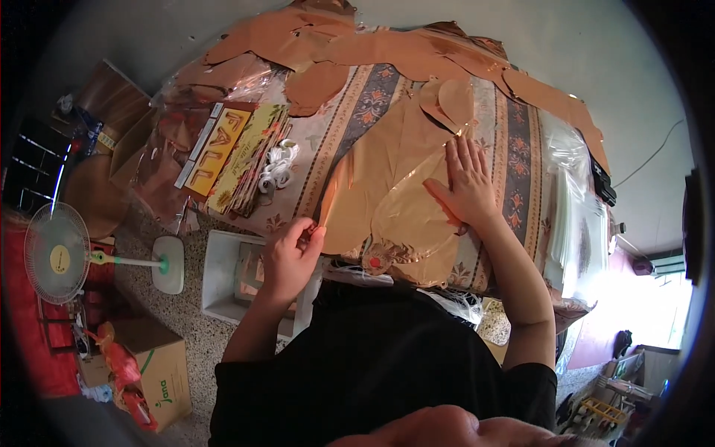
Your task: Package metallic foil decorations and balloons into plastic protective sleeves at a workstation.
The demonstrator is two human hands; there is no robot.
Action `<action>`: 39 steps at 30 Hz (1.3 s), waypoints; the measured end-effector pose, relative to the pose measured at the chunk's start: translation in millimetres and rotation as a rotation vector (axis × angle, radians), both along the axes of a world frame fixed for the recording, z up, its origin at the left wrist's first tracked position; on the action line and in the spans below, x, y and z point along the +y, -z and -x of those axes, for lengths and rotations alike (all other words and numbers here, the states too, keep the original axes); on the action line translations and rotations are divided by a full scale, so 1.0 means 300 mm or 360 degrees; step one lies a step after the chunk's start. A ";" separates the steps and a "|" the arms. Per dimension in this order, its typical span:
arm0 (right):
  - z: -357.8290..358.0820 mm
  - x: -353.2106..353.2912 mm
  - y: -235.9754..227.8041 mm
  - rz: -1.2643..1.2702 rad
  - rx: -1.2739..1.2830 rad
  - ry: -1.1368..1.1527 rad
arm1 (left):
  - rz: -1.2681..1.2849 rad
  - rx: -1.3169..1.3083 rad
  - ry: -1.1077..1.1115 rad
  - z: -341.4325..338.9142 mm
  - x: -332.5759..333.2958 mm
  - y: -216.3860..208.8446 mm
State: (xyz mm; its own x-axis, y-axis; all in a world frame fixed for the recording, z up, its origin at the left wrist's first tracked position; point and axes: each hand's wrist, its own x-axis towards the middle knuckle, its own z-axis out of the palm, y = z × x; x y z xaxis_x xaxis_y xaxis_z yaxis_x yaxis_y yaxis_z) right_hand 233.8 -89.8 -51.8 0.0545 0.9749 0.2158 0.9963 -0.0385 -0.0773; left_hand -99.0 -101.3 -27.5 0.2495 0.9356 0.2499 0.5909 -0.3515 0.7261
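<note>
A flat copper-gold foil balloon lies on the patterned tablecloth in front of me. My right hand rests palm down on the balloon, fingers spread. My left hand is at the table's near edge, fingers pinched on the balloon's left edge. More flat foil balloons are spread across the far side of the table.
Yellow printed packets and a bundle of white ribbon lie at the table's left. Clear plastic bags are stacked on the right. On the floor to the left stand a white fan, a white tray and a cardboard box.
</note>
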 end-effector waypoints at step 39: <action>-0.028 -0.013 0.037 -0.0078 -0.0298 -0.0053 | -0.0668 0.0814 0.1442 -0.438 0.437 0.080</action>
